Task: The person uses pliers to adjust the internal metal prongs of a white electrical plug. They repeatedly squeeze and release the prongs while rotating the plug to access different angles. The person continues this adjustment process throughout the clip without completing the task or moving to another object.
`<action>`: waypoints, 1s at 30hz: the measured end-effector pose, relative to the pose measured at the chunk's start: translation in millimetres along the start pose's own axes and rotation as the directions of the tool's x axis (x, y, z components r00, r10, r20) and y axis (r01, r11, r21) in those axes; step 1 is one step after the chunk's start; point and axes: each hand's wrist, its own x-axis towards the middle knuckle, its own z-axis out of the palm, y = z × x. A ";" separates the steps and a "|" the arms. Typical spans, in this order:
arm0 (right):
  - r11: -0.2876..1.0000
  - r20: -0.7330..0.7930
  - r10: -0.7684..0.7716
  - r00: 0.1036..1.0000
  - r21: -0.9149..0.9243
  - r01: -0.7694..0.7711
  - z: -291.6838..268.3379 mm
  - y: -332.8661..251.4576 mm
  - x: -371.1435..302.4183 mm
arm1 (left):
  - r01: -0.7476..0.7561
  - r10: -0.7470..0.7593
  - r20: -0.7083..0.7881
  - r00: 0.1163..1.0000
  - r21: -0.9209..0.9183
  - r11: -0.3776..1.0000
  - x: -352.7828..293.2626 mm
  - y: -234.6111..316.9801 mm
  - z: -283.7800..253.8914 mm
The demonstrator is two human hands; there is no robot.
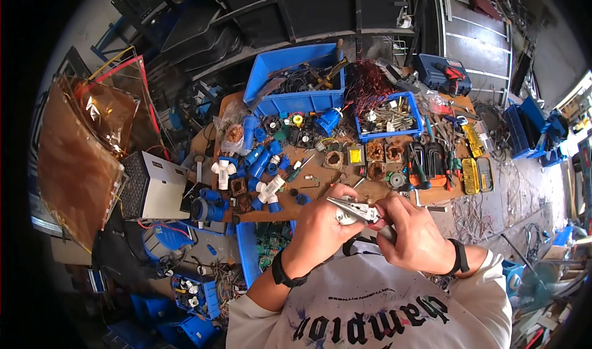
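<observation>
Left hand grasps a pointed silver metal piece; right hand pinches a grey part beside it, before the wooden bench. Adjustment seems underway; the next move likely calls for steady alignment.

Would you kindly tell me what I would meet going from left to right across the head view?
Brown panel, white-fronted box, leftmost white pipe fitting, left hand, right hand, lower yellow case, blue bin.
</observation>
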 end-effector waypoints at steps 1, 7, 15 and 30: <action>0.998 -0.012 0.030 0.999 0.061 -0.029 -0.9 -0.5 -2.5 | -0.019 0.020 -0.026 0.999 0.033 0.999 -1.9 -0.2 0.0; 0.994 -0.212 -0.067 0.975 0.065 0.082 -8.9 -1.1 -3.4 | -0.066 0.073 -0.082 0.994 0.091 0.994 -0.5 1.4 2.1; 0.994 -0.234 -0.071 0.970 0.063 0.088 -15.2 -1.1 -4.3 | -0.037 0.043 -0.089 0.995 0.068 0.997 -1.5 0.5 -0.1; 0.997 -0.049 0.020 0.999 0.073 -0.017 -4.5 -6.8 -7.5 | -0.049 0.053 -0.074 0.996 0.054 0.997 -8.7 3.0 -1.3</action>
